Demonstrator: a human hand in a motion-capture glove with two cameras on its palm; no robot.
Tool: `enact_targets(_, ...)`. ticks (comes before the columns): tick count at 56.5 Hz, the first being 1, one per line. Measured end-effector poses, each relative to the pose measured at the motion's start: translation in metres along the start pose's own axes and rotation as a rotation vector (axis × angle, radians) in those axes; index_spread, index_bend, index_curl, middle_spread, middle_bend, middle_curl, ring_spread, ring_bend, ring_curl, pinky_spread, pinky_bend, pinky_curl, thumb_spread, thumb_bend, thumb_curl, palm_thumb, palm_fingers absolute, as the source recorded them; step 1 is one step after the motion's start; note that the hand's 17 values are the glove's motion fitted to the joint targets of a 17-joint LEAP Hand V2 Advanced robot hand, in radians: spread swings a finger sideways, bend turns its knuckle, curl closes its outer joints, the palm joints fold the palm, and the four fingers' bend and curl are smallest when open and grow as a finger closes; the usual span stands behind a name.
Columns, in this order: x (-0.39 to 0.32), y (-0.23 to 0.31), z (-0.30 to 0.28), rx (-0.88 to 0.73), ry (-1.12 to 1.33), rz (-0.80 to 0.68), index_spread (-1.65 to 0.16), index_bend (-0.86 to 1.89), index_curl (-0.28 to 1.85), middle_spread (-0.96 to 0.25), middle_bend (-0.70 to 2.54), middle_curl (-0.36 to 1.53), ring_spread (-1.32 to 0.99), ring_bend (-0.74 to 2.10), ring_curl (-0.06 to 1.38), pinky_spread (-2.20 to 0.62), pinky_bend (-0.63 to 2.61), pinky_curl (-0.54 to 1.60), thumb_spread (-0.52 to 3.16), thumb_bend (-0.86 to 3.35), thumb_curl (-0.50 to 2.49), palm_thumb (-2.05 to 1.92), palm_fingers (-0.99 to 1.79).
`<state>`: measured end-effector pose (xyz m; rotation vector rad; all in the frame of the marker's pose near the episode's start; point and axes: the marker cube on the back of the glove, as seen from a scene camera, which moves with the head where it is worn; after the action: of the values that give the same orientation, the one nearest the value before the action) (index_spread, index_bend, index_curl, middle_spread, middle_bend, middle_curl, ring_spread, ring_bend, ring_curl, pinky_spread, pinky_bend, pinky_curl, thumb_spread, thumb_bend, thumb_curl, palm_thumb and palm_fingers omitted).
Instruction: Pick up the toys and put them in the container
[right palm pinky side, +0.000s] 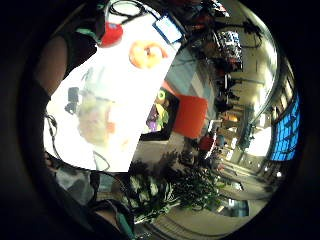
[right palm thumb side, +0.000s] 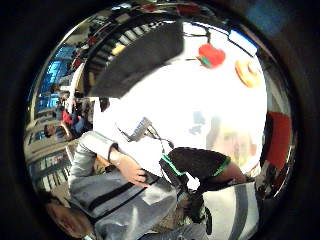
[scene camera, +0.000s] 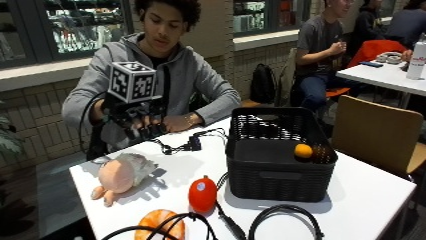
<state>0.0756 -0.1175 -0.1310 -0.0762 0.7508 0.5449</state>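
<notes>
**A:** So the gloved hand (scene camera: 141, 124) is hovering above the counter (scene camera: 373, 190), fingers hanging loosely curled, holding nothing. Below and just ahead of it lies the pink plush toy (scene camera: 121, 175); the red toy (scene camera: 202, 194) and orange toy (scene camera: 160, 225) sit farther out, next to the black basket (scene camera: 279, 155). A small orange ball (scene camera: 303, 150) is already in the basket.

**B:** Biggest risk imo is the cables (scene camera: 283, 217). They snake right past the red toy, so a careless grab could snag one and drag stuff off the edge.

**A:** Yeah, and the plush is floppy, so pinching only an end might let it slip out before it clears the basket wall.
</notes>
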Motion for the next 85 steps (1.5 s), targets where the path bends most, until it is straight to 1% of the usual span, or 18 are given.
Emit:
enact_targets(9,0.014,0.037,0.069,-0.062,0.013,-0.073,-0.22,0.13,0.31,0.06,0.19,0.28,-0.11,0.43,0.30,-0.06,0.94,0.37,1.12,-0.02,0.31,0.03,-0.10)
enact_targets(11,0.017,0.041,0.081,-0.077,0.045,-0.093,-0.23,0.12,0.31,0.06,0.22,0.30,-0.10,0.35,0.28,-0.05,0.88,0.35,1.12,-0.02,0.32,0.04,-0.20)
enact_targets(17,0.033,0.034,0.110,-0.104,0.033,-0.103,-0.26,0.10,0.29,0.03,0.26,0.33,-0.08,0.17,0.25,-0.02,0.70,0.31,1.11,-0.02,0.32,0.05,-0.28)
enact_targets(21,0.037,0.027,0.132,-0.128,-0.059,-0.090,-0.28,0.08,0.26,0.01,0.20,0.32,-0.07,0.13,0.23,0.00,0.67,0.30,1.11,-0.02,0.33,0.05,-0.31)
enact_targets(26,0.036,0.024,0.147,-0.113,-0.072,-0.068,-0.29,0.09,0.24,0.01,0.16,0.31,-0.06,0.10,0.20,0.03,0.72,0.31,1.11,-0.01,0.33,0.07,-0.28)
enact_targets(31,0.030,0.021,0.153,0.030,-0.087,-0.035,-0.32,0.14,0.24,0.01,0.15,0.30,-0.05,0.15,0.19,0.04,1.03,0.38,1.20,0.04,0.35,0.18,0.01)
enact_targets(34,0.028,0.017,0.152,0.082,-0.077,-0.027,-0.32,0.16,0.24,0.00,0.20,0.31,-0.06,0.21,0.19,0.02,1.08,0.39,1.26,0.08,0.36,0.25,0.15)
enact_targets(36,0.026,0.015,0.149,0.110,-0.055,-0.029,-0.32,0.18,0.24,-0.02,0.24,0.33,-0.08,0.32,0.21,-0.01,1.05,0.37,1.32,0.13,0.37,0.32,0.36)
enact_targets(37,0.024,0.014,0.148,0.126,-0.038,-0.032,-0.32,0.16,0.24,-0.02,0.23,0.33,-0.08,0.32,0.21,-0.01,1.05,0.37,1.33,0.13,0.37,0.32,0.34)
enact_targets(40,0.018,0.010,0.141,0.154,0.023,-0.042,-0.31,0.15,0.24,-0.05,0.33,0.37,-0.14,0.50,0.26,-0.08,1.01,0.37,1.41,0.21,0.41,0.44,0.58)
enact_targets(44,0.016,0.002,0.121,0.132,0.083,-0.063,-0.31,0.14,0.25,-0.08,0.38,0.41,-0.19,0.66,0.33,-0.14,1.02,0.38,1.42,0.26,0.45,0.55,0.68)
enact_targets(48,0.014,-0.006,0.090,0.157,0.129,-0.094,-0.31,0.16,0.27,-0.11,0.40,0.44,-0.23,0.74,0.37,-0.18,1.04,0.39,1.39,0.29,0.50,0.63,0.69)
enact_targets(58,-0.034,-0.024,-0.013,0.369,0.157,-0.196,-0.30,0.19,0.30,-0.18,0.48,0.52,-0.32,0.86,0.45,-0.24,1.09,0.42,1.28,0.29,0.57,0.71,0.69)
enact_targets(65,-0.094,-0.067,-0.063,0.464,0.085,-0.374,-0.31,0.21,0.34,-0.21,0.52,0.58,-0.35,0.89,0.49,-0.26,1.11,0.43,1.21,0.26,0.62,0.73,0.67)
enact_targets(73,-0.159,-0.146,-0.103,0.379,-0.051,-0.531,-0.32,0.26,0.40,-0.23,0.54,0.64,-0.37,0.91,0.52,-0.26,1.13,0.43,1.15,0.24,0.66,0.75,0.65)
enact_targets(76,-0.177,-0.178,-0.111,0.343,-0.029,-0.499,-0.32,0.27,0.42,-0.24,0.55,0.66,-0.37,0.92,0.53,-0.26,1.15,0.44,1.14,0.23,0.68,0.75,0.63)
enact_targets(81,-0.220,-0.213,-0.119,0.261,-0.127,-0.382,-0.32,0.28,0.46,-0.25,0.56,0.70,-0.38,0.93,0.55,-0.26,1.17,0.44,1.12,0.22,0.70,0.76,0.61)
enact_targets(85,-0.233,-0.240,-0.116,0.266,-0.085,-0.335,-0.32,0.29,0.48,-0.26,0.57,0.73,-0.39,0.95,0.56,-0.26,1.18,0.45,1.10,0.21,0.72,0.75,0.59)
